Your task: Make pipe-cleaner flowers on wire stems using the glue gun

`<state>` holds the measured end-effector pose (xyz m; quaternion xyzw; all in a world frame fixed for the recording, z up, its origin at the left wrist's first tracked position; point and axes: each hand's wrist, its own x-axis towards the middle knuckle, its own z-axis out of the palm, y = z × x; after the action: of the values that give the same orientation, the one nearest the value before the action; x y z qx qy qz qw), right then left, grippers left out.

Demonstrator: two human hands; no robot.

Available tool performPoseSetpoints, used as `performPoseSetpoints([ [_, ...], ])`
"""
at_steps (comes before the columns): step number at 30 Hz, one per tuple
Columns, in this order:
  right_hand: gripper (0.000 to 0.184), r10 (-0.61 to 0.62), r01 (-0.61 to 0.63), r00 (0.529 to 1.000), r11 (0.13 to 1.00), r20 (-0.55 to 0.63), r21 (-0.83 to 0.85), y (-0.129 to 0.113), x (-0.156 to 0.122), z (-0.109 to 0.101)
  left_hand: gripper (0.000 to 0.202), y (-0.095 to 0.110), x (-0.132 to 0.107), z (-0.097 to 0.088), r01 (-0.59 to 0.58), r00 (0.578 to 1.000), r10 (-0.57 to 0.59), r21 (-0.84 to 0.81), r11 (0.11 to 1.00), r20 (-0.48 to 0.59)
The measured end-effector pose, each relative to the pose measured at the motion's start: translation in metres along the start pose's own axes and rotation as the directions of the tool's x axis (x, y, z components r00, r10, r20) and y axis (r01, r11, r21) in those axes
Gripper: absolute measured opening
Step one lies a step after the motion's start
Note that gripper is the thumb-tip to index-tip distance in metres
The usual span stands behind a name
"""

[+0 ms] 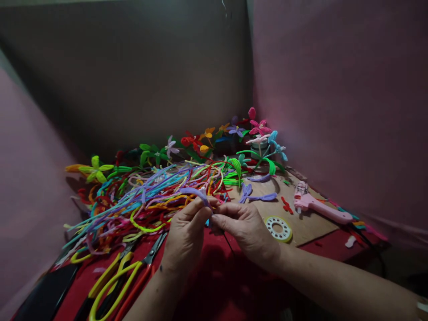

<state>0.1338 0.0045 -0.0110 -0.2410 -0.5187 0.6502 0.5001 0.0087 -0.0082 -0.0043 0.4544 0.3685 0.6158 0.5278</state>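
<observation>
My left hand (185, 234) pinches a purple pipe cleaner petal (194, 192), which curves up and leftward from between thumb and fingers. Close against it, my right hand (245, 227) is closed with thumb and forefinger on the lower end of the same piece. A thin dark stem (229, 243) slants down below the fingertips. Behind the hands lies a heap of many-coloured pipe cleaners (157, 191). More purple looped petals (262, 197) rest on the board to the right. The exact joint between petal and stem is hidden by my fingers.
A pink glue gun (323, 207) and a roll of tape (278, 229) lie on a wooden board (316, 227) at the right. Yellow-handled scissors (115, 285) and a black flat object (48, 292) are at the lower left. Finished flowers (192, 141) line the back.
</observation>
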Motion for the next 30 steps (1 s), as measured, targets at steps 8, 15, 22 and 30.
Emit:
performPoseSetpoints([
  [8,0.020,0.002,-0.002,1.000,1.000,0.008,-0.028,0.0016,-0.0022,0.0004,0.010,-0.0008,-0.0007,0.0024,-0.022,0.998,0.028,-0.122,0.992,0.050],
  [15,0.015,-0.003,0.002,1.000,1.000,0.020,0.018,-0.0003,-0.0026,0.0022,0.012,-0.0064,0.0008,0.0017,0.037,0.995,-0.015,-0.224,0.974,0.099],
  [22,0.014,-0.008,0.008,1.000,0.998,0.009,-0.056,0.0016,-0.0043,0.0021,0.021,-0.0048,-0.0008,0.0052,0.081,0.993,-0.055,-0.267,0.960,0.103],
  [30,0.012,-0.012,0.012,1.000,1.000,0.018,-0.009,0.0012,-0.0025,-0.0007,0.021,-0.0055,0.0000,0.0035,0.084,0.995,-0.068,-0.248,0.965,0.073],
])
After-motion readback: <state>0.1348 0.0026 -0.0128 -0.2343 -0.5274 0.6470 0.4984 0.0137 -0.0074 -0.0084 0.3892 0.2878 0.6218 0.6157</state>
